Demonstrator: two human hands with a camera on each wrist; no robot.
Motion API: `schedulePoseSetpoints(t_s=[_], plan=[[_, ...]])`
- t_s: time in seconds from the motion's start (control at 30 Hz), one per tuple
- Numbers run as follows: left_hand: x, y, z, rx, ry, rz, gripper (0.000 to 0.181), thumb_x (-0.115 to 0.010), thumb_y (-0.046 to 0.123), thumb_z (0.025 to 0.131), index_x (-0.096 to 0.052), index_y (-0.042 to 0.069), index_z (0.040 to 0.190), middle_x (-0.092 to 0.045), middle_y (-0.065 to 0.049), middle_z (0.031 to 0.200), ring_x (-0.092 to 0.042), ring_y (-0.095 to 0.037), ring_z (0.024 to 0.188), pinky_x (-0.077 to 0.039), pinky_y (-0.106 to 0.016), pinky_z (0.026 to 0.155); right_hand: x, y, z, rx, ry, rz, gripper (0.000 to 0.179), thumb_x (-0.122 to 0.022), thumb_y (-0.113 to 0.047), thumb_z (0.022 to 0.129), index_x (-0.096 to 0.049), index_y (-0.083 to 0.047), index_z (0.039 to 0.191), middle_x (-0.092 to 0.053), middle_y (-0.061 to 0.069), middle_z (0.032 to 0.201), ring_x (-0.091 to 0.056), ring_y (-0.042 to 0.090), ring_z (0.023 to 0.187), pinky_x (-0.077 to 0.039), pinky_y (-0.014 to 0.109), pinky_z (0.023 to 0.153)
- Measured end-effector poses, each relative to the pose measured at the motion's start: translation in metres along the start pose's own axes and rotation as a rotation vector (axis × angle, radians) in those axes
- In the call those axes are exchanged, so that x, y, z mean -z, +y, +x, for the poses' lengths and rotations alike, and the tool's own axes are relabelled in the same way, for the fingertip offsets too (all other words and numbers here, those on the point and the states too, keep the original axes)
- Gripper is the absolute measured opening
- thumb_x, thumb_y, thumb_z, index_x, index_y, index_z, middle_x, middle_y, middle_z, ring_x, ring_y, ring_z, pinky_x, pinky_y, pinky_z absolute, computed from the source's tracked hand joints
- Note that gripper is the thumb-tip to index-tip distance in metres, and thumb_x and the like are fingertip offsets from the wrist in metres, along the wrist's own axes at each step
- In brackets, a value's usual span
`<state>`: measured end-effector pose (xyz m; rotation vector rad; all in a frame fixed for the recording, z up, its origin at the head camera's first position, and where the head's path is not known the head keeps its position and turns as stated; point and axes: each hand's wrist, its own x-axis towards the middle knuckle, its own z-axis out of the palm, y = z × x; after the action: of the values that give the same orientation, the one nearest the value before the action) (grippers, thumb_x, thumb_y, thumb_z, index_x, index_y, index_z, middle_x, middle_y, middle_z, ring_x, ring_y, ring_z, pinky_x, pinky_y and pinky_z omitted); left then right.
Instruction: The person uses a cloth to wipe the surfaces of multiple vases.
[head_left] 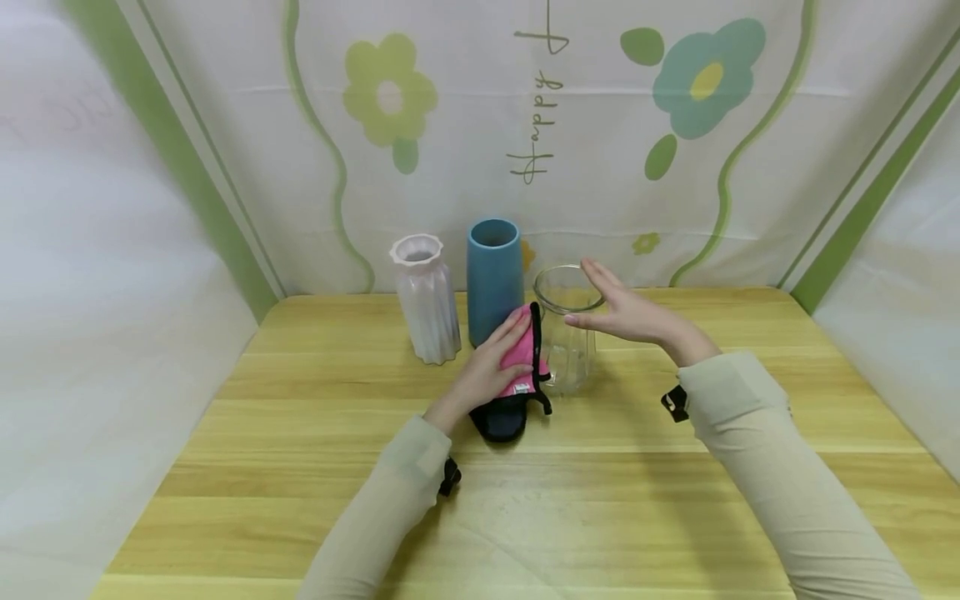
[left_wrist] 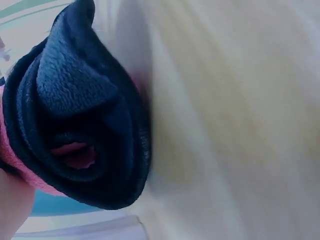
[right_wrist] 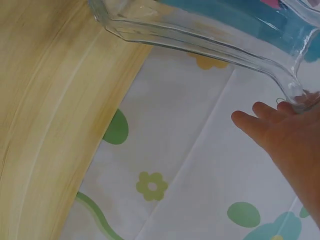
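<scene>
My left hand holds a pink cloth with black edging, its fingers and thumb over the pink side. In the left wrist view the rolled cloth shows its dark fleecy inside and a pink patch deep in the fold. The cloth is in front of a blue vase and beside a clear glass vase, overlapping the glass's left side in the head view. My right hand is at the glass vase's rim, thumb and fingers spread and straight. The right wrist view shows the fingertips right by the glass rim.
A white fluted vase stands left of the blue one. All three vases are near the back of the wooden table. Behind them hangs a white curtain with printed flowers, and more curtain flanks both sides.
</scene>
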<state>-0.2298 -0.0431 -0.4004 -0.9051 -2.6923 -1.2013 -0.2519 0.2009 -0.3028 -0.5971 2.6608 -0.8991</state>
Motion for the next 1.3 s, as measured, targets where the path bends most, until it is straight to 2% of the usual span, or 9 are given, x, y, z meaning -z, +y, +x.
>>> schedulePoseSetpoints(t_s=[0.13, 0.33, 0.43, 0.6, 0.87, 1.0, 1.1, 1.2, 1.3], plan=[[0.002, 0.008, 0.004, -0.011, 0.037, -0.019, 0.074, -0.068, 0.019, 0.088, -0.030, 0.013, 0.150, -0.018, -0.002, 0.161, -0.020, -0.021, 0.148, -0.028, -0.044, 0.118, -0.003, -0.003, 0.000, -0.016, 0.019, 0.007, 0.101, -0.057, -0.054, 0.090, 0.012, -0.015, 0.153, 0.015, 0.013, 0.161, 0.010, 0.039, 0.148, -0.008, 0.065, 0.115], [0.001, 0.014, 0.008, 0.056, 0.017, -0.017, 0.075, -0.070, 0.024, 0.086, -0.032, 0.014, 0.150, -0.019, 0.000, 0.161, -0.018, -0.019, 0.149, -0.027, -0.044, 0.118, -0.008, -0.008, -0.003, -0.027, 0.062, 0.002, 0.101, -0.055, -0.052, 0.091, 0.015, -0.011, 0.152, 0.016, 0.014, 0.160, 0.007, 0.042, 0.147, -0.009, 0.065, 0.115], [0.000, 0.011, 0.007, 0.093, -0.008, -0.019, 0.075, -0.071, 0.024, 0.086, -0.033, 0.013, 0.149, -0.021, -0.001, 0.161, -0.020, -0.019, 0.149, -0.026, -0.043, 0.119, -0.010, -0.010, -0.004, -0.026, 0.070, -0.006, 0.101, -0.054, -0.051, 0.092, 0.017, -0.009, 0.151, 0.018, 0.014, 0.160, 0.007, 0.043, 0.147, -0.009, 0.064, 0.116], [-0.003, 0.001, 0.001, 0.155, -0.092, 0.012, 0.075, -0.070, 0.023, 0.087, -0.031, 0.011, 0.150, -0.022, -0.004, 0.160, -0.022, -0.022, 0.148, -0.026, -0.042, 0.119, -0.012, -0.012, -0.004, -0.025, 0.078, -0.006, 0.101, -0.053, -0.052, 0.092, 0.017, -0.010, 0.151, 0.019, 0.014, 0.160, 0.006, 0.043, 0.147, -0.010, 0.064, 0.116], [-0.006, -0.005, 0.001, 0.155, -0.115, 0.022, 0.074, -0.068, 0.024, 0.088, -0.029, 0.011, 0.150, -0.021, -0.003, 0.161, -0.022, -0.022, 0.147, -0.025, -0.041, 0.119, -0.008, -0.012, -0.004, -0.026, 0.085, -0.051, 0.101, -0.056, -0.055, 0.090, 0.008, -0.010, 0.154, 0.007, 0.019, 0.161, -0.005, 0.046, 0.146, -0.016, 0.065, 0.114], [-0.007, -0.007, 0.001, 0.137, -0.105, 0.020, 0.075, -0.068, 0.022, 0.088, -0.029, 0.009, 0.150, -0.022, -0.006, 0.160, -0.023, -0.023, 0.147, -0.025, -0.041, 0.119, -0.003, -0.009, -0.001, -0.016, 0.080, -0.073, 0.098, -0.056, -0.055, 0.090, 0.004, -0.011, 0.154, 0.003, 0.017, 0.162, -0.003, 0.043, 0.148, -0.014, 0.065, 0.115], [-0.007, -0.007, 0.001, 0.137, -0.105, 0.004, 0.079, -0.068, 0.022, 0.089, -0.022, 0.012, 0.153, -0.021, -0.006, 0.160, -0.022, -0.023, 0.147, -0.024, -0.041, 0.120, -0.002, -0.006, 0.001, -0.010, 0.057, -0.070, 0.097, -0.055, -0.056, 0.090, 0.005, -0.014, 0.154, 0.006, 0.013, 0.162, 0.000, 0.040, 0.148, -0.013, 0.064, 0.115], [-0.005, -0.007, 0.001, 0.122, -0.081, -0.017, 0.086, -0.069, 0.021, 0.088, -0.014, 0.015, 0.155, -0.018, -0.007, 0.161, -0.020, -0.024, 0.148, -0.023, -0.041, 0.120, -0.004, -0.005, 0.003, -0.012, 0.046, -0.056, 0.097, -0.054, -0.057, 0.090, 0.006, -0.015, 0.154, 0.008, 0.010, 0.162, 0.000, 0.041, 0.148, -0.013, 0.065, 0.115], [-0.003, -0.007, 0.001, 0.091, -0.024, -0.038, 0.092, -0.071, 0.019, 0.086, -0.011, 0.017, 0.155, -0.014, -0.007, 0.162, -0.019, -0.026, 0.148, -0.024, -0.044, 0.119, -0.007, -0.007, 0.004, -0.018, 0.052, -0.040, 0.098, -0.053, -0.058, 0.090, 0.007, -0.015, 0.154, 0.009, 0.010, 0.162, -0.001, 0.042, 0.148, -0.014, 0.065, 0.115]])
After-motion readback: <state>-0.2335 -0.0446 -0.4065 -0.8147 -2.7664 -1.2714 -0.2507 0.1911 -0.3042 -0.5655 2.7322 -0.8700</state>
